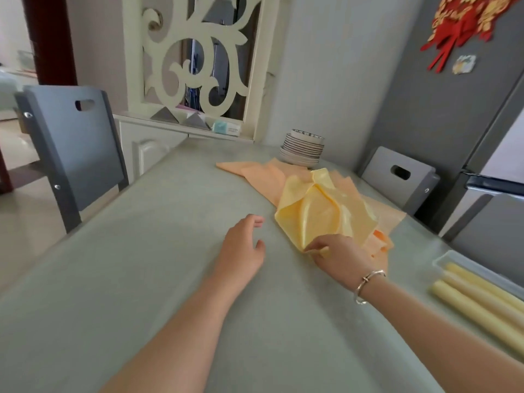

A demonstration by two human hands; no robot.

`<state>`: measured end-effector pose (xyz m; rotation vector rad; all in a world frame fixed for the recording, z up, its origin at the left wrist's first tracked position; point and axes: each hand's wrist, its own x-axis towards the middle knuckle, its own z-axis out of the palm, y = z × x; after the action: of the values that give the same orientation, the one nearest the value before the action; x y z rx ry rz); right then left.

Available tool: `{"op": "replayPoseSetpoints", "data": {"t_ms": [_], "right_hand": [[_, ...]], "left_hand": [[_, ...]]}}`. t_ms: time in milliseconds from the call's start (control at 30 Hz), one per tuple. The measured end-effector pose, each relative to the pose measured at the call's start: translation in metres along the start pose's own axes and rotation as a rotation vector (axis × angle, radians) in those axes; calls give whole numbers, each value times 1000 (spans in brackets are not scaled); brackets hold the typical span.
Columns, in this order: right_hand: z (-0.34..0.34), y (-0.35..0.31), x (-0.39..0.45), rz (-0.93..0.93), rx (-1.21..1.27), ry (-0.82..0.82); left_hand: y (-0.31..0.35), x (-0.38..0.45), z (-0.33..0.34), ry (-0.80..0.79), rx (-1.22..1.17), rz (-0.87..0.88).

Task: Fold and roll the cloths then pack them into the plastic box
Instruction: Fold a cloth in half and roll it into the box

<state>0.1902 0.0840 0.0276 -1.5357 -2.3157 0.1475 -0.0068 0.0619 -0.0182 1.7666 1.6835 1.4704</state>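
Right hand (341,255) pinches the near corner of the yellow cloth (320,212), thumb and fingers curled on the fabric; bracelet (365,285) on that wrist. Left hand (243,245) is relaxed, fingers loose, holding nothing, just left of the cloth on bare bench (141,279).

One shiny yellow cloth, crumpled and partly lifted, sits on top of a fanned spread of peach cloths (263,174); exact count of those can't be told, several overlapping layers. A brighter orange bit (380,236) pokes out beside the right hand.

Plastic box (453,255) at the right bench edge, well apart from the pile, cut off by the frame. Three pale yellow rolls (476,302) lie in it side by side, lengthwise.

One stack of plates (302,151) at the far end, touching the peach spread's far edge.

Two grey chairs: one at the left (73,148), one at the far right (397,177).

Open bench surface: wide strip left of and in front of the pile, down to the near edge.
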Motion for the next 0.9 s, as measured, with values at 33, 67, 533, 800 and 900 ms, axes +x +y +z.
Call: {"op": "replayPoseSetpoints", "data": {"t_ms": [33,67,533,800,900], "right_hand": [[-2,-6,-7,-26,73,16],[-6,-11,-13,-46,150,33],[-159,-38,-83,8,492,201],[-224,-58,-127,0,386,294],[-253,-74,-144,-42,474,404]], "left_hand": [[1,-3,1,-41,64,74],[4,-6,2,-89,127,146],[63,-44,-32,-108,733,179],[203,-31,-136,78,-89,209],[258,-40,-172,81,-144,290]]}}
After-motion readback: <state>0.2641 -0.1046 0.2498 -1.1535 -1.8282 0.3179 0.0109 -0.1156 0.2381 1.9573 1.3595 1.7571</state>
